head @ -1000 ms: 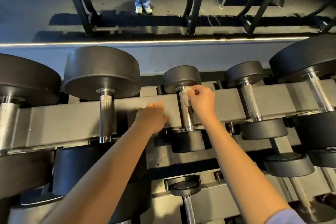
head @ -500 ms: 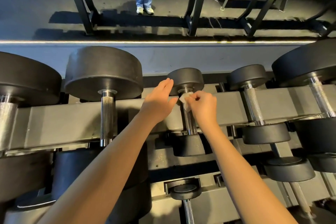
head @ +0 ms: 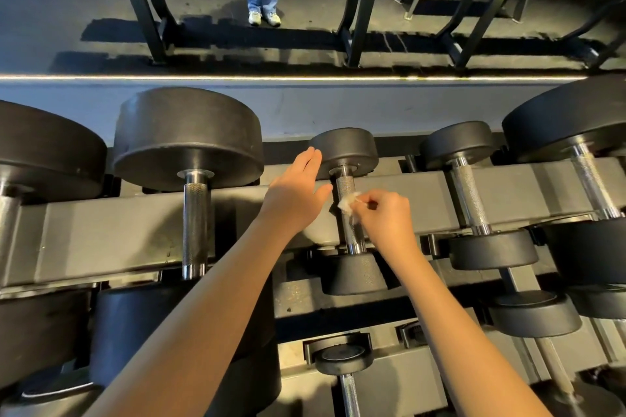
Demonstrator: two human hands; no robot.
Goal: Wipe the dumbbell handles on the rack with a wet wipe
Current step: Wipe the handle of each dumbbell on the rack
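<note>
Left hand [head: 294,195] advanced, wipe [head: 347,202] in right grip [head: 388,213], at handle [head: 345,181]

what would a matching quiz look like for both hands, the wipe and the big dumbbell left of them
Things:
1 left hand
2 right hand
3 wet wipe
4 big dumbbell

States:
a white, crumpled, at the small dumbbell handle
b no hand on it
c fingers straight, holding nothing
d pinches the wet wipe

Pairs: 1-c, 2-d, 3-a, 4-b
</note>
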